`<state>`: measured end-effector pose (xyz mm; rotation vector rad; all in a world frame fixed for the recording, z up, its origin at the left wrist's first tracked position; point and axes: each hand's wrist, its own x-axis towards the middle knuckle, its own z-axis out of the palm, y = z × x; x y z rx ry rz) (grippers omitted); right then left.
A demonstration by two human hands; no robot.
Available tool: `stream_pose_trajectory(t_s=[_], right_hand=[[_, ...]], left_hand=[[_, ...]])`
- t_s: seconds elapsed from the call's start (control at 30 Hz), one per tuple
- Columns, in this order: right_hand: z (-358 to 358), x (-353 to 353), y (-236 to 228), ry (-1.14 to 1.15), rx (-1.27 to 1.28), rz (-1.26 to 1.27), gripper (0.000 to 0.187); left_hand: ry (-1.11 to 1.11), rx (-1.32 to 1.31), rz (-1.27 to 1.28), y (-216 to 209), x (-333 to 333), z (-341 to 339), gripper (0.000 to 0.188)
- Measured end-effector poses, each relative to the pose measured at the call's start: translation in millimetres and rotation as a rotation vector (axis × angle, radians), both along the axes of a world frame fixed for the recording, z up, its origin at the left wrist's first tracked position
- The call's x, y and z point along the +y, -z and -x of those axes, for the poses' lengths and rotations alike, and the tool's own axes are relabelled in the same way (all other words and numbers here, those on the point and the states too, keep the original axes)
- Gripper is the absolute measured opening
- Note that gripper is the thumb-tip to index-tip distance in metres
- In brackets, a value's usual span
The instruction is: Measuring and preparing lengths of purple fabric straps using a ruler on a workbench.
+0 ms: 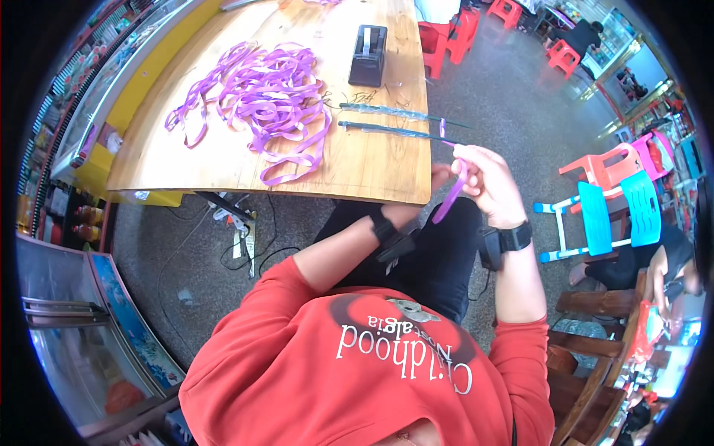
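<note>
Just off the right edge of the table, my right hand (487, 182) pinches a strip of purple ribbon (451, 199) that hangs down from its fingers. One thin dark green stick (394, 131) points from the table toward that hand; whether the fingers touch its end is unclear. A second green stick (387, 111) lies just beyond it, and both have clear wrapping on them and overhang the edge. My left hand (440, 177) is at the table corner, partly hidden by it, beside the right hand. Its grip does not show.
A tangled heap of purple ribbon (271, 97) covers part of the wooden table (357, 175). Behind the sticks stand a black tape dispenser (368, 56) and some dark wire bits (364, 97). To the right are a blue folding chair (595, 219) and red stools (563, 57). Cables (271, 223) trail on the floor.
</note>
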<state>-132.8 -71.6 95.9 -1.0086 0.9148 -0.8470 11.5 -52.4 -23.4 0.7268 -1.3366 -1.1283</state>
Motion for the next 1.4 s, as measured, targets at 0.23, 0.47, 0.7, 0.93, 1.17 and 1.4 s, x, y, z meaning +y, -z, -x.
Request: stream_pose_trajectory(t_s=[0.23,0.47,0.7,0.93,1.17,1.4], right_hand=[[7.0,-32.1,-30.2,-0.055,0.077,-0.065,0.018],[5.4,-38.0,-49.2,-0.077,0.025,-0.09,0.02],[3.9,-49.6,-66.5,-0.096,0.058,-0.023,0.022],[1.5,-76.3,-79.4,-0.051,0.037,0.006,0.025],[14.4,-112.7,-82.0,-0.183,0.031,0.172,0.041],[61.0,-129.0,9.6,0.167,0.38,0.175,0.038]], left_hand=[[0.348,-0.714,0.257,-99.7,106.0,-75.4,0.013],[-0.067,-1.087,0.516,-184.2,-10.8,-93.3,0.024],[0.367,-1.126,0.113,-199.4,-80.6,-63.7,0.032],[0.301,-1.171,0.078,-203.7,-107.2,-55.7,0.028],[0.283,-1.219,-0.023,-193.8,-146.8,-59.9,0.031],[0.334,-1.186,-0.119,-166.3,-174.0,-57.2,0.014]])
